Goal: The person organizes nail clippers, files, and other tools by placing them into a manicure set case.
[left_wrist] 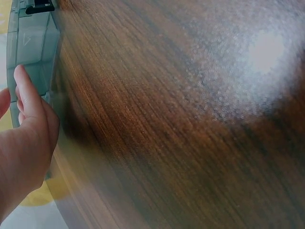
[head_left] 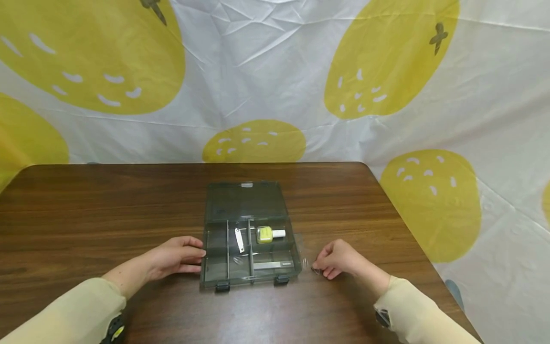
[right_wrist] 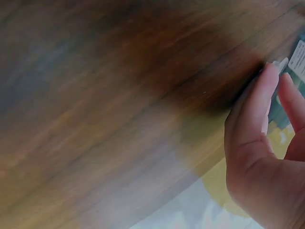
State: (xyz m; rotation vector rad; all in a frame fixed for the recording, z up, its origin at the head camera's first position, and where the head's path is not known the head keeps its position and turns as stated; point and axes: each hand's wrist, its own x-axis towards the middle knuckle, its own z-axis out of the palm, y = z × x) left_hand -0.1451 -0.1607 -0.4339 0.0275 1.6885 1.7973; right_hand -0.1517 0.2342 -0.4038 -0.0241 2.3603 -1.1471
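Note:
An open smoky-grey clear plastic box (head_left: 216,273) lies on the table, its lid (head_left: 245,200) folded back. Inside are a nail clipper (head_left: 239,240), a bottle of yellow nail polish (head_left: 265,234) with a white cap, a flat silver bar (head_left: 272,265) and small shiny pieces (head_left: 237,260). My left hand (head_left: 178,258) rests against the box's left side with fingers fairly straight. Right of the box, my right hand (head_left: 339,260) has its bent fingertips at a small shiny piece (head_left: 316,271). Whether they pinch it is unclear. A similar thin piece (head_left: 305,263) lies beside it.
The box stands on a brown wood-grain table (head_left: 107,205). Two dark latches (head_left: 222,286) stick out at its front edge. Behind the table hangs a white cloth (head_left: 258,71) with large yellow fruit prints.

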